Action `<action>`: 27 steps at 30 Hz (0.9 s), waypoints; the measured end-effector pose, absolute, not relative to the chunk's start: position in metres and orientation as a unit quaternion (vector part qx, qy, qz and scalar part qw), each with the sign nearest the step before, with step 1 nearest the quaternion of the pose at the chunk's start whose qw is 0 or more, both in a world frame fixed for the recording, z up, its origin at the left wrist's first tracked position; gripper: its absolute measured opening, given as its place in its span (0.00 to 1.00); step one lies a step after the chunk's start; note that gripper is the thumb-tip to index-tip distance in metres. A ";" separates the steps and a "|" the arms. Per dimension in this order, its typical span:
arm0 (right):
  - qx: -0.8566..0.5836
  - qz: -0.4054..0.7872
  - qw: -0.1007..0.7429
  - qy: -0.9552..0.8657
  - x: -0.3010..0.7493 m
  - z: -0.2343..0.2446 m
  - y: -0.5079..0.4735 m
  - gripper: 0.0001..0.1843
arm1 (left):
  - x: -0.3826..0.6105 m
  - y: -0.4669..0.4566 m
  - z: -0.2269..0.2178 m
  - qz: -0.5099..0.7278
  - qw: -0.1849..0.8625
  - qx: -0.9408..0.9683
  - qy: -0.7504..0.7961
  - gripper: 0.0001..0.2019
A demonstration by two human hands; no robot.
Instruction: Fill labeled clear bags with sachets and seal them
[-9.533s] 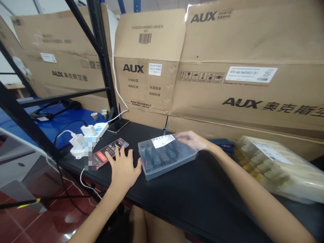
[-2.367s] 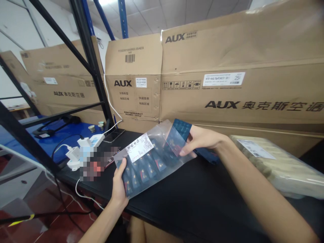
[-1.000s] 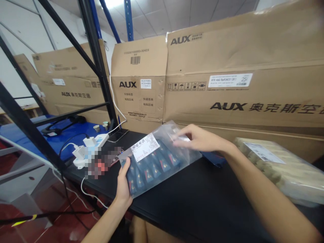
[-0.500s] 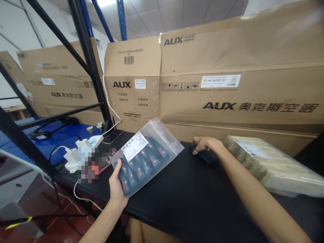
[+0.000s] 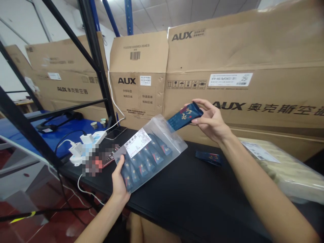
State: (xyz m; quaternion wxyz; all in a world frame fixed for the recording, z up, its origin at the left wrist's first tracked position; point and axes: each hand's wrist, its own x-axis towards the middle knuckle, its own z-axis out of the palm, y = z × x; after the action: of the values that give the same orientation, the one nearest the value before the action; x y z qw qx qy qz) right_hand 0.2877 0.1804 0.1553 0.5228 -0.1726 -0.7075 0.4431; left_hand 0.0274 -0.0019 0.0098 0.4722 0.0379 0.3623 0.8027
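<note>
My left hand (image 5: 120, 180) grips the lower left side of a clear plastic bag (image 5: 174, 140), tilted above the black table. Several dark blue packets lie side by side inside it, and a white printed label (image 5: 138, 142) covers part of its upper left. In my right hand (image 5: 211, 119) is a single dark blue packet (image 5: 185, 116), pinched at its right end between thumb and fingers. Its left end is at the bag's upper right opening; I cannot tell how far in it reaches. Another dark blue packet (image 5: 208, 157) lies on the table below my right wrist.
On the right lies a clear-wrapped pack (image 5: 296, 168) of pale pieces. A white power strip (image 5: 76, 158) with plugs and cables stands at the left. Cardboard panels (image 5: 141, 104) rise behind the black table (image 5: 172, 192). A black metal post (image 5: 95, 57) stands at the left.
My right hand has lifted a packet from the table and brought it up and left to the bag's opening. My left hand keeps hold of the bag. The view has shifted slightly.
</note>
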 end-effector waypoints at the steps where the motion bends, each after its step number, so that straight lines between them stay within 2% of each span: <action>1: -0.172 0.452 0.530 -0.697 0.285 0.159 0.174 0.41 | 0.028 -0.002 0.010 0.802 0.471 0.037 0.365 0.16; 5: -0.153 0.487 0.516 -0.688 0.285 0.163 0.162 0.39 | 0.028 -0.002 0.008 0.803 0.463 0.040 0.373 0.15; 11: -0.164 0.498 0.298 -0.798 0.296 0.172 0.149 0.30 | 0.028 -0.003 0.005 0.797 0.462 0.061 0.385 0.14; 14: -0.188 0.460 0.259 -0.828 0.297 0.178 0.142 0.27 | 0.028 -0.002 0.003 0.800 0.455 0.060 0.386 0.13; 16: -0.185 0.447 0.221 -0.847 0.296 0.179 0.139 0.26 | 0.027 -0.002 0.002 0.801 0.453 0.059 0.387 0.14; 20: -0.134 0.432 0.091 -0.887 0.296 0.180 0.137 0.30 | 0.027 -0.003 0.001 0.791 0.463 0.072 0.394 0.15; 22: -0.126 0.414 0.078 -0.898 0.298 0.179 0.138 0.35 | 0.027 -0.003 0.001 0.789 0.461 0.073 0.400 0.15; 25: -0.134 0.400 0.119 -0.899 0.299 0.177 0.140 0.43 | 0.027 -0.002 0.001 0.789 0.456 0.069 0.406 0.14; 27: -0.162 0.389 0.150 -0.895 0.297 0.175 0.141 0.42 | 0.027 -0.001 0.000 0.785 0.457 0.068 0.413 0.15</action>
State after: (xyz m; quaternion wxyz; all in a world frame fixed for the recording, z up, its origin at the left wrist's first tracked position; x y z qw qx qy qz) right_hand 0.2974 0.1413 0.1749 0.1496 -0.1621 -0.8946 0.3887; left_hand 0.0268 -0.0009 -0.0003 0.4568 0.0682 0.4127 0.7851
